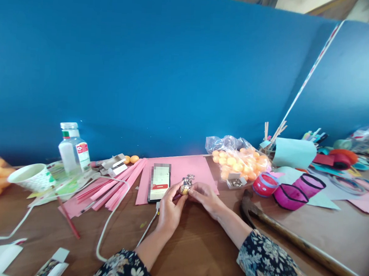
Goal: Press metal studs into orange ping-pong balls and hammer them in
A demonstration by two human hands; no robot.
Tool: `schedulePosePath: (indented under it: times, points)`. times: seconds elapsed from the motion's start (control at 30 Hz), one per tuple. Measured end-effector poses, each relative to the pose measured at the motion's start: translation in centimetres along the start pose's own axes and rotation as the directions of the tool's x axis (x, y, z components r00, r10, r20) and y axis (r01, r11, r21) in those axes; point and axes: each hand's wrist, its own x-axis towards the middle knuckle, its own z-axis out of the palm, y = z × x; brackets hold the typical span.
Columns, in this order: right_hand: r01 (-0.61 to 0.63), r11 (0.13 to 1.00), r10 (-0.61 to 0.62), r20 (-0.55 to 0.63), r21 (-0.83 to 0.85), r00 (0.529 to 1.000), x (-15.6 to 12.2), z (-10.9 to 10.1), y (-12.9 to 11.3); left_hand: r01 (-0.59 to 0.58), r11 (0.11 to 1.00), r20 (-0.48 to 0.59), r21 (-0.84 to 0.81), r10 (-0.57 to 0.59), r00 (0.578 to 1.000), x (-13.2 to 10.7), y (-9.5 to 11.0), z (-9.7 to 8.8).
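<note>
Left hand [168, 209] and right hand [207, 199] close together — fingers [172, 190] bent inward, forearms [235, 229] aslant.

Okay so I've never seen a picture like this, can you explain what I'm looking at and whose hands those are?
No machine here: these are one person's bare hands, in flowered sleeves. The single picture comes from a camera on that person's head, looking forward and down. The left hand and right hand hold a small yellowish thing with shiny bits. On the brown table are a phone on a pink sheet, pink strips, a bottle, bagged orange balls and a wooden-handled tool.
</note>
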Motion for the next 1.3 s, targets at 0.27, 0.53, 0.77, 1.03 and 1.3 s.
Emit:
schedulePosePath:
  times: [0.27, 0.53, 0.77, 1.03, 1.3]
  points:
    - [-0.014, 1.000, 0.014, -0.023, 0.003, 1.000, -0.1, 0.4, -0.4, -0.022, 0.996, 0.019, 0.081, 0.020, 1.000, 0.1, -0.1, -0.1]
    - [-0.021, 1.000, 0.022, -0.020, 0.014, 1.000, -0.2, 0.3, -0.4, -0.010, 0.999, 0.020, 0.031, 0.009, 1.000, 0.0, 0.3, 0.0]
    - [-0.015, 1.000, 0.015, -0.034, 0.012, 0.999, 0.0, 0.3, -0.1, 0.000, 1.000, 0.027, 0.028, -0.001, 1.000, 0.0, 0.4, 0.0]
    - [0.002, 0.997, -0.003, 0.008, 0.083, 1.000, -0.1, 0.4, -0.4, 0.119, 0.987, 0.054, -0.111, -0.113, 0.992, 0.3, 0.9, 0.3]
    - [0.061, 0.997, -0.062, 0.026, 0.042, 0.998, -0.2, 0.1, -0.3, 0.243, 0.919, 0.084, -0.309, -0.228, 0.970, 0.2, 1.4, 0.3]
